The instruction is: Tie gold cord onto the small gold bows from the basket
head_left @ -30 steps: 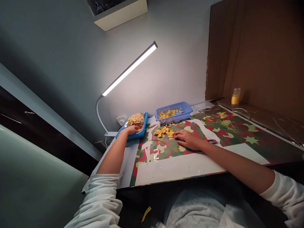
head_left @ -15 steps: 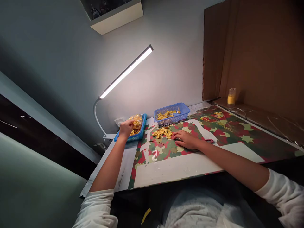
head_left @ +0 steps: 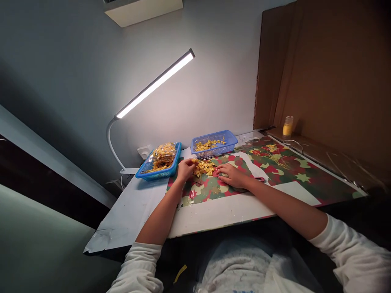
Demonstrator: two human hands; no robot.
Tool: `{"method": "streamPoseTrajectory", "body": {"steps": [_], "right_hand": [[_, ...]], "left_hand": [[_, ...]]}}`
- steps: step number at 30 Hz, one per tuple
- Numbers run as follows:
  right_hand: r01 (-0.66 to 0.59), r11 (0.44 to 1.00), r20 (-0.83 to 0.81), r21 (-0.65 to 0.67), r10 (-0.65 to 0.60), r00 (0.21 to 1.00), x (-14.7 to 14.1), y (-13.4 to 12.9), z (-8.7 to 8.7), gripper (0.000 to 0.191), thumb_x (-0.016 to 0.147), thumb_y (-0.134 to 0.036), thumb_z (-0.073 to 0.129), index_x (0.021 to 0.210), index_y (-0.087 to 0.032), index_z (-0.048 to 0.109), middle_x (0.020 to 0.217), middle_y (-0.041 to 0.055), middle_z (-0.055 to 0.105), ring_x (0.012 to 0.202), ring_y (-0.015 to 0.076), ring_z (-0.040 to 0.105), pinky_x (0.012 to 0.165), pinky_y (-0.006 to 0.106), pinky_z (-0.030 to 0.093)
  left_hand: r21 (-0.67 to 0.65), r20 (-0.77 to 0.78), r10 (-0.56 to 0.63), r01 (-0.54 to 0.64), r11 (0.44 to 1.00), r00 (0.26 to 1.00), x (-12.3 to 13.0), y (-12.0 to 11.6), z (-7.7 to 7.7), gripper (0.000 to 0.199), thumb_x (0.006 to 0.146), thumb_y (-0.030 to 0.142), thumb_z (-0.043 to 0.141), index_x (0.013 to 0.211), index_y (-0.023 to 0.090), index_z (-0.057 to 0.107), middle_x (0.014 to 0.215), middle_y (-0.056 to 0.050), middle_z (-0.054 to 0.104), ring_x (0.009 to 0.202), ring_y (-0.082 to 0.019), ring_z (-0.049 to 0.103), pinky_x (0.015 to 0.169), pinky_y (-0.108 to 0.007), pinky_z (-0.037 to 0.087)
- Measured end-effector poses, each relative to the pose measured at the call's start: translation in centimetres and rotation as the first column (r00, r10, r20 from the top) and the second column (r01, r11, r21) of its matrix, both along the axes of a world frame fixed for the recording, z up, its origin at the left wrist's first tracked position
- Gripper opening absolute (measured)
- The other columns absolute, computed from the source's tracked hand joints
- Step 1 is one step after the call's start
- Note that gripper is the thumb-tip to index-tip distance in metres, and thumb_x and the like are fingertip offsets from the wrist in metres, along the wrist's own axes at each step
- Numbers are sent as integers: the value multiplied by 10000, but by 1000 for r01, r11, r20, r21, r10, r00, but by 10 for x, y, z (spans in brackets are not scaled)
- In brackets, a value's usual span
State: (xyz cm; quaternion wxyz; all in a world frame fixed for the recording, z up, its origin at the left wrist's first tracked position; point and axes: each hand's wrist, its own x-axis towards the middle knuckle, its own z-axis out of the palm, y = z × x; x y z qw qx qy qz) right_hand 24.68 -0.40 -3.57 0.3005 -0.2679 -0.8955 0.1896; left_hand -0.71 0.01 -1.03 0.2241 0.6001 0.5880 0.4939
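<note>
A pile of small yellow ribbon bows (head_left: 205, 167) lies on the camouflage-patterned sheet (head_left: 210, 196) between my two hands. My left hand (head_left: 185, 170) is at the left edge of the pile, its thumb and fingers pinched together; whatever is between the fingertips is too small to make out. On the pile's right side, my right hand (head_left: 232, 176) rests on the sheet with its fingers stretched out and apart. A blue basket (head_left: 155, 175) of yellow bows and a clear plastic bag (head_left: 166, 150) stands left of my left hand.
Behind the pile is a second, violet-blue basket (head_left: 215, 152) with yellow pieces inside. A lit desk lamp (head_left: 155, 84) leans over the table's left side. Yellow strands (head_left: 271, 152) lie at the right. A small yellow-filled bottle (head_left: 287, 126) stands near the cardboard wall (head_left: 324, 81).
My left hand has moved right, from the blue basket to the bow pile. My right hand stays beside the pile with its fingers spread. The view has shifted slightly.
</note>
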Motion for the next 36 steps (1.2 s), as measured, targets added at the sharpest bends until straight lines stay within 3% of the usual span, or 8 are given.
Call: {"method": "streamPoseTrajectory", "body": {"steps": [6,11,17,20,25,29,33,36], "right_hand": [[-5,999,10,-37,5,1000,1,0,3,222,884,-276,521,1008,-196,686,1195,112,622,1182,259,517,1013,437,415],[3,997,-75,-74,-9,997,-1,-2,6,205,859,-289,565,998,-196,684,1150,106,647,1152,259,541,1000,442,422],[-16,923,-351,-385,-130,927,-37,-1,14,339,840,-334,594,1141,-180,618,1133,106,666,954,197,651,799,334,529],[-48,878,-393,-476,-164,905,-63,2,18,240,806,-299,628,1004,-166,654,941,75,714,813,176,669,725,300,528],[43,905,-355,-423,-209,911,-70,6,21,207,844,-284,536,708,-172,645,590,2,633,588,137,589,608,256,465],[155,906,-323,-394,-294,900,-60,6,14,210,830,-328,541,735,-170,641,628,6,632,587,136,568,587,251,434],[155,920,-248,-360,-255,935,-65,1,9,230,764,-393,652,837,-176,673,707,22,671,628,146,582,606,257,420],[175,937,-198,-302,-241,950,-71,-2,8,161,775,-336,637,756,-181,674,718,22,673,641,142,569,615,256,399]], "left_hand": [[29,-3,-27,27,999,1000,-8,-6,-5,385,632,512,729,703,134,711,610,-30,663,569,-156,583,500,-232,411],[57,157,15,-24,998,988,-8,-6,0,487,611,590,725,754,125,709,674,-54,687,527,-133,548,482,-243,415],[90,270,1,-26,996,963,8,-9,4,490,631,605,708,744,128,693,667,-49,678,487,-99,497,467,-233,387],[94,280,-38,12,995,959,13,-11,4,495,622,616,712,717,132,687,639,-39,660,482,-94,491,470,-231,385],[68,298,25,-48,997,954,3,-7,-1,569,618,695,661,667,128,673,520,-11,575,442,-86,448,446,-227,345],[78,285,43,-68,995,958,-3,-6,-3,545,594,666,694,688,129,674,569,-13,602,456,-86,447,445,-228,331],[88,292,19,-46,995,956,5,-8,-5,508,603,642,698,660,139,667,527,-2,580,458,-92,455,451,-228,341],[78,271,-21,0,997,962,12,-8,-9,497,618,640,688,643,144,662,483,6,546,447,-96,451,453,-232,339]]}}
